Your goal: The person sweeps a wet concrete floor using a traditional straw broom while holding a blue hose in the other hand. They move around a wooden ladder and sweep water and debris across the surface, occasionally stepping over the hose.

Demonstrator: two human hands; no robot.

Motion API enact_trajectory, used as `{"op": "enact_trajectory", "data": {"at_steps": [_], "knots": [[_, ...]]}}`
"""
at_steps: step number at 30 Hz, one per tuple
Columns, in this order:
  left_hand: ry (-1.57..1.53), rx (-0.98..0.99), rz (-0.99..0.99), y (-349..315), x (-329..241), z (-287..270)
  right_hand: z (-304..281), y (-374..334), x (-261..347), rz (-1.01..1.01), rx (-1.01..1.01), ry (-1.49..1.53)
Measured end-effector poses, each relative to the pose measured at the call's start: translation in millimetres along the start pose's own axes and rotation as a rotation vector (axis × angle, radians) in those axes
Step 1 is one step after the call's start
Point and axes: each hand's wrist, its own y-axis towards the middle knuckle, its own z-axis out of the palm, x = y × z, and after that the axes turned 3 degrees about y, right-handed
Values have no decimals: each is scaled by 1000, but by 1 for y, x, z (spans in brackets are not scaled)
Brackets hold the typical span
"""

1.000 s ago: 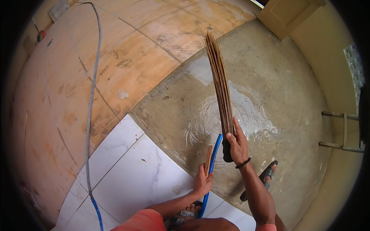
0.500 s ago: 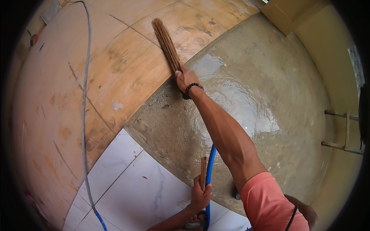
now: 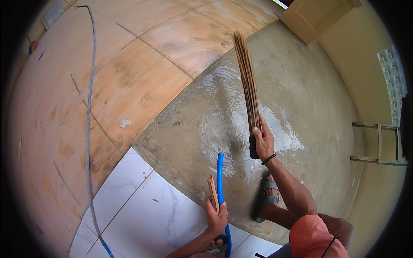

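My right hand (image 3: 264,142) grips a stick broom (image 3: 246,77) of thin brown twigs near its dark bound end. The twigs point away from me over wet bare concrete (image 3: 318,94). Lower down, my left hand (image 3: 217,218) is closed around a blue hose (image 3: 220,174) together with a short flat piece of wood (image 3: 212,189). Past the hose's mouth, rippled water (image 3: 219,124) spreads over the concrete. Whether the broom touches the floor, I cannot tell.
Orange-brown stained tiles (image 3: 142,90) cover the far left, crossed by a grey hose (image 3: 89,112). White marbled tiles (image 3: 163,210) lie nearer. My sandalled foot (image 3: 269,195) stands on the concrete. A ladder-like frame (image 3: 379,142) is by the right wall, a brown panel (image 3: 309,19) farther back.
My right hand has drawn the broom back from the edge of the stained tiles, toward me and to the right. The blue hose's mouth, hidden behind my forearm before, now shows.
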Motion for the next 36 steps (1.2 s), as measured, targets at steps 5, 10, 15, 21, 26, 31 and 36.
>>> {"op": "enact_trajectory", "data": {"at_steps": [5,10,15,21,26,31,36], "knots": [[90,47,74,1,0,-8,-10,-44,1,72,335,-363],[347,117,40,12,4,-6,-89,-70,-104,306,-158,-328],[468,177,179,23,-2,11,-106,-87,-95,290,-644,-278],[537,278,236,19,-9,29,-51,-153,-12,268,28,-231],[626,341,293,19,-13,34,-92,-198,-52,210,160,-640],[717,389,275,30,-12,41,-160,-198,-72,789,-334,-663],[695,445,300,20,-5,63,-203,-223,-141,381,-807,-517]]}}
